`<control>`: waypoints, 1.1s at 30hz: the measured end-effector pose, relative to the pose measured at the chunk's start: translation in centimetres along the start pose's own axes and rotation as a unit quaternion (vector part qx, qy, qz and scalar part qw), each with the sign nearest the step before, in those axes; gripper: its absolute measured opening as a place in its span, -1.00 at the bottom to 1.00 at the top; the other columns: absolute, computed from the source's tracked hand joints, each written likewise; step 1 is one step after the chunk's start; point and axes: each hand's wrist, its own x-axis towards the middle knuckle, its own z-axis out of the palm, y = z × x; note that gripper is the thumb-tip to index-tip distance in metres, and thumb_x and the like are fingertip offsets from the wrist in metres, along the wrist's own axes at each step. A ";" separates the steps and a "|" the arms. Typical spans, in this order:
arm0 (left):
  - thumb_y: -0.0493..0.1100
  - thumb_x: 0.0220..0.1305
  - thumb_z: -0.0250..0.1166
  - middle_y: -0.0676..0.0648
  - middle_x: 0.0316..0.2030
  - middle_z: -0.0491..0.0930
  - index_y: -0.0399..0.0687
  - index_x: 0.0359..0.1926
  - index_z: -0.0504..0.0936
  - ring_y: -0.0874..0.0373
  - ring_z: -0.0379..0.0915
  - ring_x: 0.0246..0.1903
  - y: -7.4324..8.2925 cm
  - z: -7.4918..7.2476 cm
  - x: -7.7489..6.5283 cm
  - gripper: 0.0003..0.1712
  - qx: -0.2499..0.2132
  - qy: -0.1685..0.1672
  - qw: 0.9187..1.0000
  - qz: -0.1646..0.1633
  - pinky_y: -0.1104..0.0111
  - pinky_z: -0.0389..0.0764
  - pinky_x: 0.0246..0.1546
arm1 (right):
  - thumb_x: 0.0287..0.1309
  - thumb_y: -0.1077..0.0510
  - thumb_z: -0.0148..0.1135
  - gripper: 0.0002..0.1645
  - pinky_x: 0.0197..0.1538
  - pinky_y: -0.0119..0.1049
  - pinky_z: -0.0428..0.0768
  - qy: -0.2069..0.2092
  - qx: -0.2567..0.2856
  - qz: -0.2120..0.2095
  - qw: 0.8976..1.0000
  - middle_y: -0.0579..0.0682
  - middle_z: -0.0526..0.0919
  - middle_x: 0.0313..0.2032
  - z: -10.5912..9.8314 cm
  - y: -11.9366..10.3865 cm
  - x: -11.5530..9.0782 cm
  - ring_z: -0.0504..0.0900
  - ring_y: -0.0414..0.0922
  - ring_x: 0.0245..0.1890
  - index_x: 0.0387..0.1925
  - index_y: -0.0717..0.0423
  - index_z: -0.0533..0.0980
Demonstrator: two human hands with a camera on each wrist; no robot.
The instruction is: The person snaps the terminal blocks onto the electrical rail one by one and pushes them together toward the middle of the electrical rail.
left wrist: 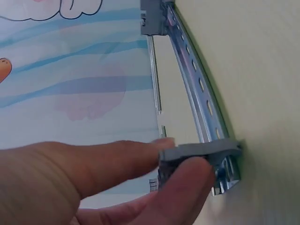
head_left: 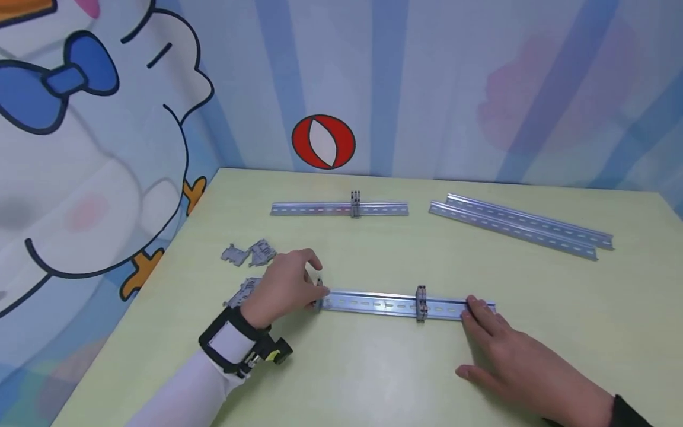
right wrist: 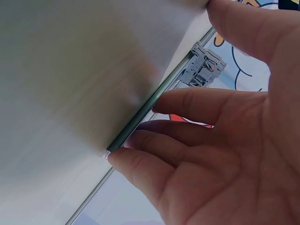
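A slotted metal DIN rail point(head_left: 368, 303) lies across the table in front of me. At its left end my left hand point(head_left: 283, 287) pinches a grey terminal block point(left wrist: 199, 151) between thumb and fingers; the left wrist view has this block sitting across the rail's end, though whether it is clipped on I cannot tell. Another grey terminal block point(head_left: 421, 303) stands upright on the rail, right of its middle. My right hand point(head_left: 517, 356) rests its extended fingers on the rail's right end, with the thumb apart on the table side.
Several loose grey terminal blocks point(head_left: 262, 253) lie left of the rail, some partly behind the left hand. Further back is a shorter-looking rail point(head_left: 315, 209) carrying upright blocks point(head_left: 356, 204). Two bare rails point(head_left: 512, 231) lie slanted at the back right, before the wall point(head_left: 427, 89).
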 end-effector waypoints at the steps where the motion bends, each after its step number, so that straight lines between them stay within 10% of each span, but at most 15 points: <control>1: -0.16 0.07 0.49 0.04 -0.61 0.60 -0.16 -0.07 0.60 0.17 0.57 -0.66 -0.2 -0.2 -0.2 -0.59 -0.014 -0.007 1.000 -0.006 0.35 0.48 -0.56 | 0.17 -0.37 0.19 0.01 0.10 0.07 0.53 -0.001 -0.001 0.000 1.000 0.33 0.17 0.40 0.1 -0.1 0.0 0.34 0.31 0.29 0.32 0.35 0.30; 9: -0.20 0.03 0.51 0.02 -0.35 0.63 -0.09 0.06 0.61 0.14 0.55 -0.36 -1.4 -1.1 -1.2 -0.48 -0.082 -0.051 0.995 0.005 0.31 0.54 -0.36 | 0.16 -0.38 0.19 0.01 0.09 0.06 0.54 0.003 -0.011 -0.005 1.000 0.33 0.18 0.40 -0.3 -0.3 0.2 0.34 0.30 0.30 0.31 0.36 0.32; 25: -0.22 0.01 0.52 0.05 -0.35 0.70 0.00 -0.07 0.63 0.18 0.63 -0.34 -1.7 0.5 -0.9 -0.59 -0.163 -0.023 0.986 -0.014 0.30 0.57 -0.26 | 0.18 -0.39 0.15 0.02 0.11 0.08 0.52 -0.009 -0.005 0.008 1.000 0.34 0.15 0.41 -0.4 -0.2 0.0 0.32 0.30 0.31 0.32 0.36 0.31; 33: -0.22 0.04 0.51 -0.03 -0.27 0.66 -0.13 -0.16 0.57 0.15 0.64 -0.28 -0.9 2.6 -0.4 -0.65 -0.217 -0.045 0.974 0.040 0.33 0.62 -0.19 | 0.18 -0.38 0.17 0.02 0.10 0.08 0.53 -0.007 -0.004 0.005 1.000 0.34 0.15 0.41 -0.3 -0.2 -0.1 0.30 0.28 0.32 0.33 0.36 0.30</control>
